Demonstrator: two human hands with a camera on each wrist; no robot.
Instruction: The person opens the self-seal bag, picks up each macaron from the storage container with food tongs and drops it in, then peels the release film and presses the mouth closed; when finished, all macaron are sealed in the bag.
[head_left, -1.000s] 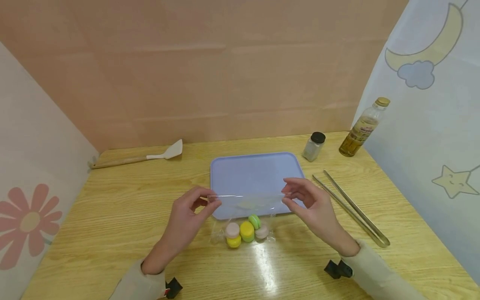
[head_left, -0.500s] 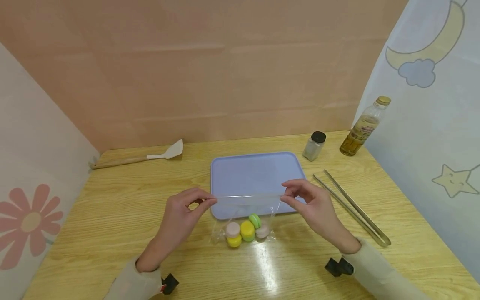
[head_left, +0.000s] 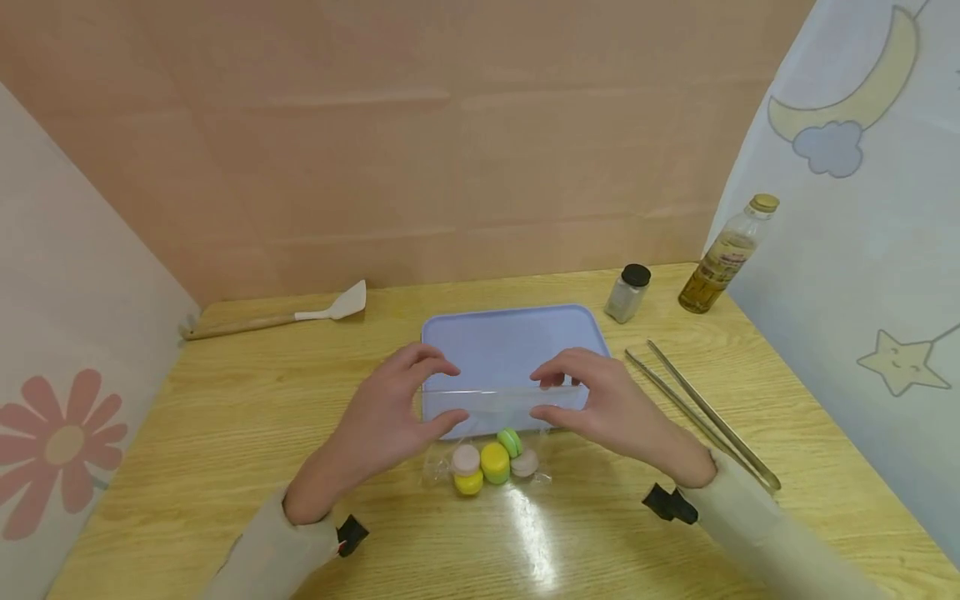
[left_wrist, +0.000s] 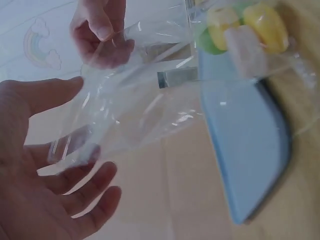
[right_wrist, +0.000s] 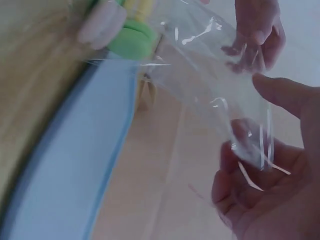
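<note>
A clear plastic bag (head_left: 491,402) stands in front of me, its straight top edge raised. Several macarons (head_left: 495,462) in yellow, green and pale pink lie in its bottom. At the bag's left end is my left hand (head_left: 381,410), thumb and fingers spread apart. My right hand (head_left: 603,402) is likewise spread at the opposite end. In the left wrist view the bag's corner hangs between thumb and fingers, with no pinch on it. The right wrist view has the other corner beside the fingers (right_wrist: 231,172); whether they touch it, I cannot tell.
Behind the bag lies a lilac tray (head_left: 510,342). Metal tongs (head_left: 705,417) rest to the right. A black-capped jar (head_left: 627,296) and an oil bottle (head_left: 723,262) stand at the back right. Back left lies a spatula (head_left: 300,315) with a wooden handle.
Both hands have let go of the bag's top corners, spread thumb from fingers, and moved inward. The macarons have stayed in place.
</note>
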